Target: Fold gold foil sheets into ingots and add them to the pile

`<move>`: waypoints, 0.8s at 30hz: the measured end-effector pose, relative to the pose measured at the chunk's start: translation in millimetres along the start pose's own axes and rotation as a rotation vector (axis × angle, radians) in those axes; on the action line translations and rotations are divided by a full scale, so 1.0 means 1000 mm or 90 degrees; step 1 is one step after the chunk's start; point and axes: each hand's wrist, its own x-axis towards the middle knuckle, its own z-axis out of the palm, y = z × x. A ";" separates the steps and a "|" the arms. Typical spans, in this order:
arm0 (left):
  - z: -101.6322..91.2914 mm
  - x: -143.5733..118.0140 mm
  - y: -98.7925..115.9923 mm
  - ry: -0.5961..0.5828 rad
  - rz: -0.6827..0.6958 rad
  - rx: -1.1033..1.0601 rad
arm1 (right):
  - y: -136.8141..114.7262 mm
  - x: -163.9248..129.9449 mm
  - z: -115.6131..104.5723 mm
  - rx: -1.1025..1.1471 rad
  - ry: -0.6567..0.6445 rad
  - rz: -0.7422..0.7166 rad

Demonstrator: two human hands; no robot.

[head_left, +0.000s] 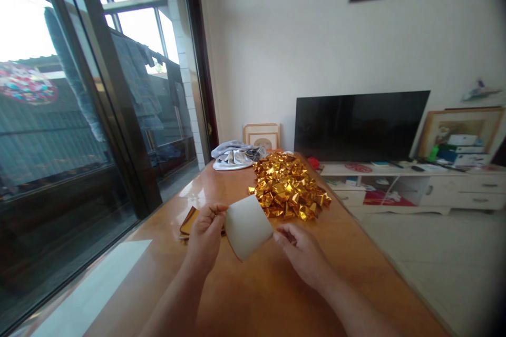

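Both hands, left (206, 231) and right (301, 250), pinch my pale paper sheet (247, 226) above the tabletop (253, 295), just before the gold pile (288, 185); uneven grip could skew any crease.

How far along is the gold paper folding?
Done: a big pile of folded gold pieces sits on the table. In hand: one sheet, pale side up, held between the left hand and right hand, not yet folded. Left: a small stack of flat sheets by the left hand.
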 end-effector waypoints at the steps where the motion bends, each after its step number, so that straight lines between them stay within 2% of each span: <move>1: 0.002 -0.001 -0.002 -0.012 -0.013 -0.002 | -0.005 -0.001 -0.001 0.058 -0.010 0.000; 4: 0.008 -0.002 -0.009 -0.042 -0.030 0.011 | -0.015 -0.003 -0.002 0.225 -0.074 0.002; 7: 0.015 -0.003 -0.018 -0.062 -0.031 0.036 | -0.014 -0.005 0.001 0.285 -0.119 0.053; 9: 0.018 -0.003 -0.025 -0.072 -0.044 0.054 | -0.007 -0.005 0.004 0.230 -0.101 0.100; 12: 0.022 -0.004 -0.035 -0.081 -0.073 0.075 | 0.005 -0.003 0.007 0.157 -0.087 0.115; 17: 0.024 -0.004 -0.052 -0.121 -0.092 0.145 | 0.015 -0.001 0.006 0.134 -0.077 0.145; 21: 0.023 -0.004 -0.059 -0.177 -0.047 0.236 | 0.022 0.000 0.004 0.093 -0.074 0.203; 24: 0.024 -0.005 -0.057 -0.189 0.030 0.297 | 0.024 0.000 0.002 0.061 -0.060 0.213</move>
